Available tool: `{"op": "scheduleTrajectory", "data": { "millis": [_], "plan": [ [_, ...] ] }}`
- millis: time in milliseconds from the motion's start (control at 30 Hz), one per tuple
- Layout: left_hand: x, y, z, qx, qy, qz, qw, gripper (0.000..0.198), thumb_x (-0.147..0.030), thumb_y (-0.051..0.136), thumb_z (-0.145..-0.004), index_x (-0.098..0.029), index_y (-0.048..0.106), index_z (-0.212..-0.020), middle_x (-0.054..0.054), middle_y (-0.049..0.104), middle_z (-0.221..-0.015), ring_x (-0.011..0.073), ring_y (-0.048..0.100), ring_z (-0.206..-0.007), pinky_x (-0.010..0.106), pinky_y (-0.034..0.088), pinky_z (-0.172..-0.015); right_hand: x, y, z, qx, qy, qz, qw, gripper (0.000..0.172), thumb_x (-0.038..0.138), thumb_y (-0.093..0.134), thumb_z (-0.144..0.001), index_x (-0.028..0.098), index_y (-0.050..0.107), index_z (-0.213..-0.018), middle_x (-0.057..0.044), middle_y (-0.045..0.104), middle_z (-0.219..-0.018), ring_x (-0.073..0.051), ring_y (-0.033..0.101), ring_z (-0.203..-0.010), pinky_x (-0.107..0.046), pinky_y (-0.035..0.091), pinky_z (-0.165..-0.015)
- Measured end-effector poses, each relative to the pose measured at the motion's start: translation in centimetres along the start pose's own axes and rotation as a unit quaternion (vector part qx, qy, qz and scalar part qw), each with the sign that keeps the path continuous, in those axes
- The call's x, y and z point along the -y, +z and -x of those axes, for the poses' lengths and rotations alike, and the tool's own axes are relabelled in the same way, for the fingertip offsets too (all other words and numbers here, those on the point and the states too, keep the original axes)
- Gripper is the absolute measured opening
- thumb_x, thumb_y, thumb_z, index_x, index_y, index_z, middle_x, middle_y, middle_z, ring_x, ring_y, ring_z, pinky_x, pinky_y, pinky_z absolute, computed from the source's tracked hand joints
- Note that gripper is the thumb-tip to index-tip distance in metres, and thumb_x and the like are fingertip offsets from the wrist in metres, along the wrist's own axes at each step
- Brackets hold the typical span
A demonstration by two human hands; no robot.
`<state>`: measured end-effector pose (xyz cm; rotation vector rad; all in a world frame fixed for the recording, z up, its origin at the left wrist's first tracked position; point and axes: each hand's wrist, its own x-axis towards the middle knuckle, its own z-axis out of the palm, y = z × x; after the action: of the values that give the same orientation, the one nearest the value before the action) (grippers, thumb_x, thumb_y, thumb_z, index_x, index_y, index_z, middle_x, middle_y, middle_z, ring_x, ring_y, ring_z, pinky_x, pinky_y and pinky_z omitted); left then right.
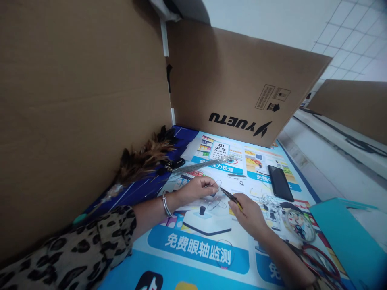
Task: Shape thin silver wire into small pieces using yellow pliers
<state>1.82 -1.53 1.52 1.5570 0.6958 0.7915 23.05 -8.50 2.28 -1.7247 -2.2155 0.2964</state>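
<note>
My left hand [201, 188], with a silver bracelet at the wrist, is closed in a pinch on a thin bent wire [218, 204]. Loops of this wire show below and around the fingertips. My right hand [246, 213] grips a pair of pliers [231, 195] by its yellow-and-dark handles. The pliers' narrow jaws point left toward the left fingertips, a short gap away; whether they touch the wire is too small to tell. Beyond the left hand lies a bundle of straight thin wires [205, 163].
A black phone [280, 183], tangled small wire pieces [272, 207], a round clear dish [299, 225] and red-handled scissors [322, 257] lie on the right. Brown feathers [145, 155] lie along the left cardboard wall [84, 92]. Another cardboard panel [236, 80] stands behind the printed tabletop [178, 268].
</note>
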Motion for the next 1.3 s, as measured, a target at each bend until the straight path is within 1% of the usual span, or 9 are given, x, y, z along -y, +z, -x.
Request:
{"op": "scheduleTrajectory", "data": {
  "millis": [167, 300, 500, 767, 900, 1300],
  "plan": [
    [-0.04, 0.03, 0.00, 0.010, 0.026, -0.036, 0.999, 0.017, -0.028, 0.054, -0.076, -0.012, 0.060, -0.077, 0.003, 0.057, -0.074, 0.0118, 0.051, -0.070, 0.023, 0.040, -0.065, 0.11, -0.03, 0.02, -0.011, -0.014, 0.012, 1.000, 0.033, 0.044, 0.033, -0.086, 0.020, 0.053, -0.099, -0.004, 0.058, -0.092, -0.017, 0.052, -0.087, -0.026, 0.038, -0.073],
    [0.10, 0.15, -0.02, 0.013, 0.041, -0.063, 0.997, 0.018, -0.028, 0.052, -0.077, -0.012, 0.060, -0.077, 0.003, 0.057, -0.074, 0.0118, 0.051, -0.069, 0.023, 0.039, -0.064, 0.21, 0.13, 0.00, -0.012, -0.022, 0.025, 0.999, 0.034, 0.044, 0.034, -0.086, 0.019, 0.053, -0.099, -0.005, 0.058, -0.092, -0.017, 0.052, -0.088, -0.027, 0.039, -0.074],
    [0.31, 0.24, -0.02, 0.001, 0.051, -0.082, 0.995, 0.017, -0.026, 0.052, -0.077, -0.012, 0.060, -0.078, 0.003, 0.058, -0.075, 0.0118, 0.051, -0.070, 0.023, 0.039, -0.063, 0.11, 0.41, -0.04, -0.017, -0.026, 0.045, 0.998, 0.034, 0.043, 0.034, -0.087, 0.018, 0.052, -0.100, -0.007, 0.057, -0.092, -0.018, 0.051, -0.088, -0.028, 0.038, -0.075],
    [0.16, 0.20, 0.09, 0.000, 0.063, -0.103, 0.993, 0.015, -0.024, 0.051, -0.077, -0.012, 0.060, -0.076, 0.003, 0.058, -0.075, 0.0119, 0.052, -0.070, 0.023, 0.039, -0.064, 0.10, 0.48, 0.06, -0.016, -0.027, 0.075, 0.997, 0.031, 0.042, 0.035, -0.086, 0.019, 0.053, -0.095, -0.005, 0.057, -0.086, -0.017, 0.051, -0.083, -0.025, 0.036, -0.068],
    [0.12, 0.17, 0.07, 0.007, 0.071, -0.114, 0.991, 0.017, -0.024, 0.050, -0.078, -0.012, 0.060, -0.074, 0.003, 0.058, -0.073, 0.0121, 0.052, -0.070, 0.023, 0.039, -0.064, 0.07, 0.54, 0.03, -0.020, -0.028, 0.082, 0.996, 0.031, 0.042, 0.035, -0.087, 0.019, 0.053, -0.094, -0.005, 0.057, -0.084, -0.017, 0.052, -0.082, -0.025, 0.035, -0.067],
    [-0.31, 0.19, 0.19, 0.002, 0.075, -0.134, 0.988, 0.016, -0.023, 0.050, -0.078, -0.013, 0.060, -0.073, 0.003, 0.058, -0.073, 0.0120, 0.051, -0.069, 0.023, 0.039, -0.064, 0.04, 0.61, -0.04, -0.018, -0.020, 0.105, 0.994, 0.029, 0.043, 0.035, -0.086, 0.020, 0.052, -0.087, -0.004, 0.057, -0.080, -0.015, 0.052, -0.077, -0.023, 0.032, -0.062]
  ]
}}
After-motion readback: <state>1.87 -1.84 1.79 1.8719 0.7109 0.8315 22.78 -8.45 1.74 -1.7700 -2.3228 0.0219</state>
